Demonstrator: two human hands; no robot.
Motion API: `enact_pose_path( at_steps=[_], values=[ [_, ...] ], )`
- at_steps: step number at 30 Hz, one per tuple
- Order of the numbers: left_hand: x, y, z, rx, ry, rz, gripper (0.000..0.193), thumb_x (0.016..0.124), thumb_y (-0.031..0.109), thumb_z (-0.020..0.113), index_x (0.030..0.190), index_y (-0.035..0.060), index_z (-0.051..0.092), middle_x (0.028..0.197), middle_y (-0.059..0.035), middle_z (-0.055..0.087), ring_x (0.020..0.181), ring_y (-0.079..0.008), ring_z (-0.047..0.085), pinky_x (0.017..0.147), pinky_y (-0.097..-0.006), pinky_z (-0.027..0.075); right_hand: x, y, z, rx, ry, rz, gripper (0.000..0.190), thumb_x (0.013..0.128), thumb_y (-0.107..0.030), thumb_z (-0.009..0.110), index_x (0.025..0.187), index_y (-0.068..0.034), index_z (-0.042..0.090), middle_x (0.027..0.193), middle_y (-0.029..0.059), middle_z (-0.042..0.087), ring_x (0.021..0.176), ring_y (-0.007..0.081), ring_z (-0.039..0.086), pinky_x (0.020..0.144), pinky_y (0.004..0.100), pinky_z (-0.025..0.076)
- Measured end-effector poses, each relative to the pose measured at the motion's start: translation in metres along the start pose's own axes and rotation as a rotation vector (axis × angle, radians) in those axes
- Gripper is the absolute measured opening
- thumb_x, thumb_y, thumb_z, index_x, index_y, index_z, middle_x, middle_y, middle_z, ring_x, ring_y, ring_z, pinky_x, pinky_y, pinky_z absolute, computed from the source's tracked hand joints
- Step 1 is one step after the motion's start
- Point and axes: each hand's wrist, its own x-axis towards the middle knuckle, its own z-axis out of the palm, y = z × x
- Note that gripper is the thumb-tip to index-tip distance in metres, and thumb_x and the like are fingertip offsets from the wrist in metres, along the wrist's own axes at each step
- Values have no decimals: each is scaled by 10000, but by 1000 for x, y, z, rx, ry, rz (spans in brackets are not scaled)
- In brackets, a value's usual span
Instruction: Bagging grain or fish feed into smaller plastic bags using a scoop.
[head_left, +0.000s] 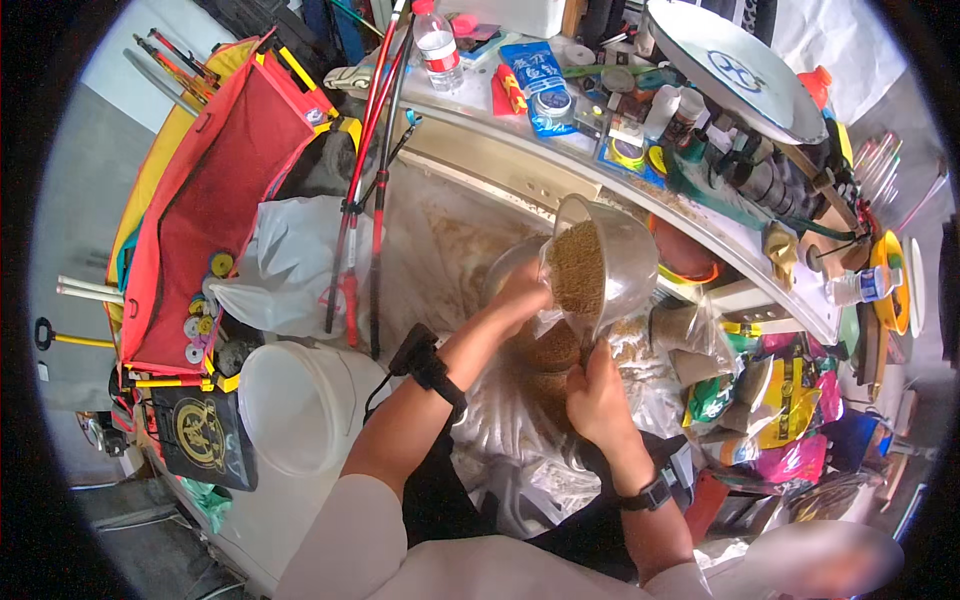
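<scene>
My right hand (598, 390) grips the handle of a large metal scoop (628, 255), which is tilted and holds brown granules (577, 270). At the left side of the scoop's mouth, my left hand (525, 296) holds the edge of a clear plastic bag (547, 321); its fingers are partly hidden. Below the hands, more brown granules (553, 352) lie in a large clear plastic sack (495, 427) between the person's knees. Behind my left hand a round metal bowl (514, 259) is partly visible.
A white bucket (289, 409) and a white plastic bag (292, 262) stand at left, near red and black poles (379, 225). A cluttered table (480, 120) curves across the far side. Filled clear bags (686, 341) and colourful packets (784, 405) lie at right.
</scene>
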Motion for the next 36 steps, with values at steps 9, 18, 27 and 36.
enact_pose_path(
  at_steps=[9,18,27,36],
  values=[
    [2,-3,6,140,16,-1,422,589,-48,454,989,16,574,881,-27,567,827,-153,527,740,-273,415,-5,1,2,-65,-8,-33,562,778,-9,467,1251,180,230,1124,418,425,977,545,479,865,529,413],
    [-2,3,13,124,-23,61,323,795,159,650,1089,33,600,1028,-51,620,933,-132,563,780,-297,460,-10,4,6,-171,4,-47,575,774,16,462,1274,181,228,1035,379,483,963,520,483,853,499,414],
    [-11,9,24,79,59,174,318,763,43,629,1074,-5,586,994,-91,651,933,-150,580,827,-302,437,-8,0,1,-98,-18,-89,613,765,33,459,1301,177,198,1053,362,482,951,492,495,835,486,423],
    [11,-22,9,204,-6,81,422,767,-60,451,1171,29,534,1098,-88,600,1006,-160,543,879,-310,424,-2,0,-9,-24,35,3,573,808,24,480,1316,123,235,1116,322,491,1039,432,506,890,413,412]
  ],
)
